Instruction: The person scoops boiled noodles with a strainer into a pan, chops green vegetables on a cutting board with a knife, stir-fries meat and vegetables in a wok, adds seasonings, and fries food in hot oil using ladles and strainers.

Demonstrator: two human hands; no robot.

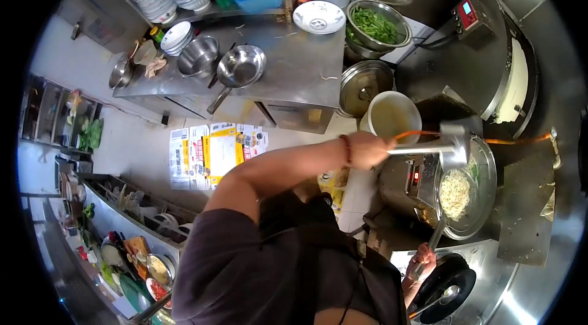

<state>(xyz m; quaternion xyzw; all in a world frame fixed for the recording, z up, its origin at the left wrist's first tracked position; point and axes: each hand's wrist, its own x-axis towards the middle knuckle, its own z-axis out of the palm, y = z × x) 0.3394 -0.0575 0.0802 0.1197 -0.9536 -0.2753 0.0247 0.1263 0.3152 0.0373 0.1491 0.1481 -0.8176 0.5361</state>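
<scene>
My left hand [366, 149], with a red band at the wrist, grips the handle of a metal ladle [454, 149]. The ladle's head is above the far edge of a round metal cooking vessel [487, 202] on the right. Pale noodles [454, 195] lie in a round pan or strainer over this vessel, with some green leaves beside them; which of the two it is, I cannot tell. Its long handle [437, 234] runs down to my right hand [422, 261], whose fingers are wrapped round it. The ladle hides part of the vessel's rim.
A white bucket [392, 118] stands beside the cooker. Below my right hand is a black wok [450, 288] with a ladle in it. Greens fill a steel bowl [376, 25]. On the steel counter [300, 71] are a pan [242, 67] and stacked bowls. Flattened cardboard [217, 156] covers some floor.
</scene>
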